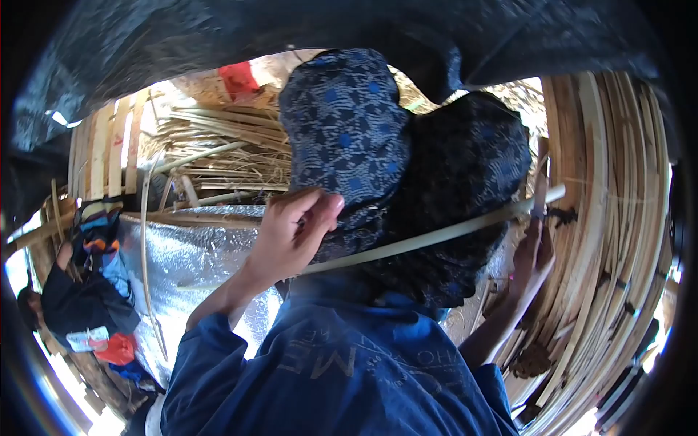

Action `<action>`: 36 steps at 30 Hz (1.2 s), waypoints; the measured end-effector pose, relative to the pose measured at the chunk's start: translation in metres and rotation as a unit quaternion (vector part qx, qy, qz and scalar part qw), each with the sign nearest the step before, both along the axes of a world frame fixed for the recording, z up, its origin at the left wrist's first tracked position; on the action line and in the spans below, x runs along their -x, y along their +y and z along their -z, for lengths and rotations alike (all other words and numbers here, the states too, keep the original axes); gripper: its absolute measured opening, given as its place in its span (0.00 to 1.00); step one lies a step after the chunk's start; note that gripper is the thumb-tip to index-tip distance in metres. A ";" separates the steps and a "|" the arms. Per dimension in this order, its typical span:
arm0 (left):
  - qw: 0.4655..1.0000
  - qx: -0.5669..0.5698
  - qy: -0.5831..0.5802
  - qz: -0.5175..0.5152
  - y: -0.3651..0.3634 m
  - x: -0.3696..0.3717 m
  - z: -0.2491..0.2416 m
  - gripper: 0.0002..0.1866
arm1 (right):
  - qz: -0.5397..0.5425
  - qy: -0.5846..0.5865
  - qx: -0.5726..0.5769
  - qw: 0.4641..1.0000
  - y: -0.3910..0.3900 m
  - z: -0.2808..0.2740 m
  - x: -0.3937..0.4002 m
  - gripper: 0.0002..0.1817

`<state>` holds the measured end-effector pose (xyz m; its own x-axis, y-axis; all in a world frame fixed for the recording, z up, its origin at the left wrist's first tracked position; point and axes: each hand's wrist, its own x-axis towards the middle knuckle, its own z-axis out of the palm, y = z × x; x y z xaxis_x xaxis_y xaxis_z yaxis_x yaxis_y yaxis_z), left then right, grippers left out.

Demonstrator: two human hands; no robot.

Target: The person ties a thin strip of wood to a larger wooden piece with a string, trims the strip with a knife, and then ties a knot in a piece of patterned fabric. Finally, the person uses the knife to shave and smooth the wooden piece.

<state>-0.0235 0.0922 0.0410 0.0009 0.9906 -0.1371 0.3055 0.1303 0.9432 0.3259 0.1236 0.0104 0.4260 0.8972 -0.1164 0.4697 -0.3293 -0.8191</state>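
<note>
A long pale strip (436, 238), like split bamboo, slants across my lap over dark patterned cloth (349, 138). Its left end runs behind my left wrist; its right end crosses a narrow knife (541, 182). My right hand (534, 254) is closed around the knife's lower part, with the blade pointing up and away from me. My left hand (294, 232) is raised above the strip near my left knee, fingers curled and thumb pressed against them. Whatever lies inside that closed hand is hidden.
Long wooden strips (611, 218) are stacked along the right side. Beyond my knees lies a heap of thin split sticks (225, 138). A silvery sheet (196, 254) covers ground at left, beside a person in dark clothes (87, 298). Black plastic sheeting (218, 29) hangs across the top.
</note>
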 end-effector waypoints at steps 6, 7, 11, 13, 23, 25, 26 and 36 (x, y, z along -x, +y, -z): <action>0.987 -0.082 0.139 0.016 0.010 -0.014 0.023 0.14 | -0.018 -0.007 0.032 0.999 -0.003 -0.001 -0.002 0.18; 0.984 -0.099 0.147 0.018 0.011 -0.016 0.025 0.13 | -0.024 -0.020 0.032 0.999 -0.003 0.000 -0.004 0.18; 0.987 -0.101 0.125 0.018 0.013 -0.020 0.030 0.12 | -0.043 -0.039 0.033 0.998 -0.003 0.005 -0.009 0.18; 0.986 -0.091 0.136 0.026 0.013 -0.020 0.029 0.11 | -0.042 -0.046 0.034 0.998 -0.003 0.005 -0.009 0.18; 0.957 -0.046 0.172 0.229 0.000 -0.033 0.029 0.09 | -0.025 -0.068 0.005 0.997 0.002 -0.004 -0.012 0.15; 0.982 0.146 -0.026 0.114 0.004 -0.030 0.023 0.14 | -0.039 -0.078 0.007 0.996 0.002 -0.005 -0.014 0.15; 0.978 0.165 -0.088 0.097 0.006 -0.029 0.024 0.18 | -0.036 -0.065 0.022 0.997 0.002 -0.008 -0.011 0.15; 0.998 0.050 0.005 0.047 0.010 -0.008 0.031 0.15 | -0.045 -0.051 0.021 0.997 0.000 -0.004 -0.013 0.14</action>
